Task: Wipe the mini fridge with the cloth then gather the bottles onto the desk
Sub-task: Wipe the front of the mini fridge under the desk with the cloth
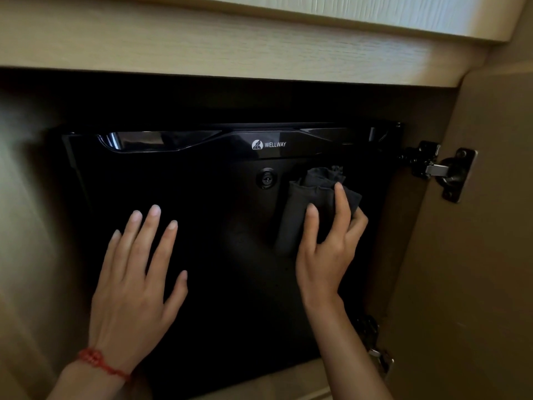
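A black mini fridge fills the cabinet opening, door closed, with a WELLWAY logo and a round keyhole near its top. My right hand presses a crumpled dark grey cloth against the door's upper right, just right of the keyhole. My left hand lies flat on the door's left half, fingers spread, holding nothing. A red string bracelet circles my left wrist. No bottles are in view.
The fridge sits inside a light wooden cabinet under a desk edge. The cabinet door stands open at the right, with a metal hinge at the top and another lower hinge.
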`<move>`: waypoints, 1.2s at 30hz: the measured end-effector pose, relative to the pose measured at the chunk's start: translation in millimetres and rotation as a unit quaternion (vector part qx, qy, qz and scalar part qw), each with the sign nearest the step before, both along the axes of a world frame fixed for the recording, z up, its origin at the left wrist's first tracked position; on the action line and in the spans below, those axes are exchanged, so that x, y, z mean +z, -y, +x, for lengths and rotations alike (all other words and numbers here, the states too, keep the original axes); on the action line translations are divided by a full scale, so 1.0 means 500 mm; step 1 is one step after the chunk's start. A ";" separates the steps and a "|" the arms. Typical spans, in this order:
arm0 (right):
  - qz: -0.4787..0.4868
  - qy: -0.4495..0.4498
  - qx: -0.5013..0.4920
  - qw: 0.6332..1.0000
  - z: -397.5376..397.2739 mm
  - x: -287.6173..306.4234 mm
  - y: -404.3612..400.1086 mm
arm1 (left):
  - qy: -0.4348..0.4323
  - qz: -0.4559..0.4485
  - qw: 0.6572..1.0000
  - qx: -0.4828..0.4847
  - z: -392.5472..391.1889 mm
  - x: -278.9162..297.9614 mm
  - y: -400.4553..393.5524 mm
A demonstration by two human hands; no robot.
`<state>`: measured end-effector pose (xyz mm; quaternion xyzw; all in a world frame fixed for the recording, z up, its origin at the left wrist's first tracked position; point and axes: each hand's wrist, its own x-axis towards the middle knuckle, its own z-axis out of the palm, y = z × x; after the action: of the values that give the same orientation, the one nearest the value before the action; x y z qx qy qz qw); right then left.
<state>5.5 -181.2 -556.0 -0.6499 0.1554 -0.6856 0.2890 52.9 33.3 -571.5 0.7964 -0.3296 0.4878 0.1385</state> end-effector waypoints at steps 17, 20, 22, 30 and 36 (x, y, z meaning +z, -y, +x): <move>0.040 0.026 -0.011 0.999 0.026 0.045 -0.007 | 0.005 0.008 1.000 -0.001 0.015 -0.011 -0.004; 0.042 0.020 -0.010 0.999 0.025 0.026 -0.011 | 0.008 0.006 1.000 0.004 0.015 -0.012 -0.002; 0.043 0.008 -0.009 0.999 0.021 -0.002 -0.020 | 0.013 0.005 1.000 0.008 0.014 -0.012 -0.001; 0.025 -0.040 0.001 0.999 0.004 -0.056 -0.028 | 0.008 0.018 1.000 0.023 0.004 -0.010 -0.008; 0.030 -0.026 -0.010 0.999 0.010 0.015 0.008 | 0.007 0.028 0.999 0.031 0.005 -0.025 -0.012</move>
<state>10.3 -185.4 -548.5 -0.6569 0.1901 -0.6664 0.2972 55.6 39.2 -584.0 0.8063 -0.3194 0.4878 0.0989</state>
